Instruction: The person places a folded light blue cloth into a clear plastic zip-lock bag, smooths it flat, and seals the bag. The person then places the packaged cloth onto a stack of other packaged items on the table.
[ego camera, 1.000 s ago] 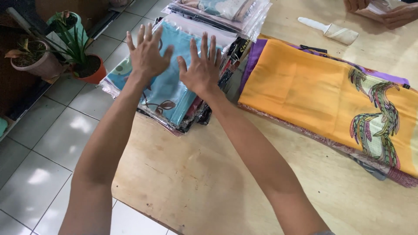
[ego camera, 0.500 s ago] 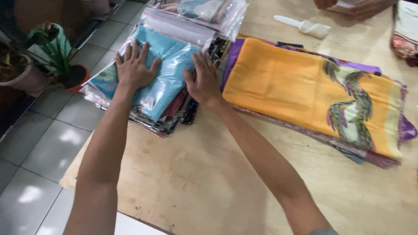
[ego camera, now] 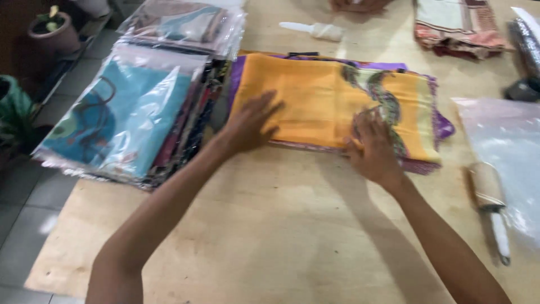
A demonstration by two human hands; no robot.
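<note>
Orange folded cloth [ego camera: 315, 101]: left hand [ego camera: 247, 126], right hand [ego camera: 374, 149] flat on it, fingers spread, gripping nothing.

Wooden counter [ego camera: 270, 225], bagged stack topped by blue cloth [ego camera: 118, 121] at left, second bagged stack [ego camera: 183, 25] far left, white-handled roller [ego camera: 312, 30] far centre, folded patterned cloths [ego camera: 455, 28] far right, clear plastic bag [ego camera: 503, 146] and lint roller [ego camera: 489, 194] at right, potted plant [ego camera: 53, 31] on grey tiled floor [ego camera: 22, 186]

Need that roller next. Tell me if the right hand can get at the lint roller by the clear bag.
Probably yes: the right hand rests on the orange cloth, and only bare table lies between it and the lint roller.
</note>
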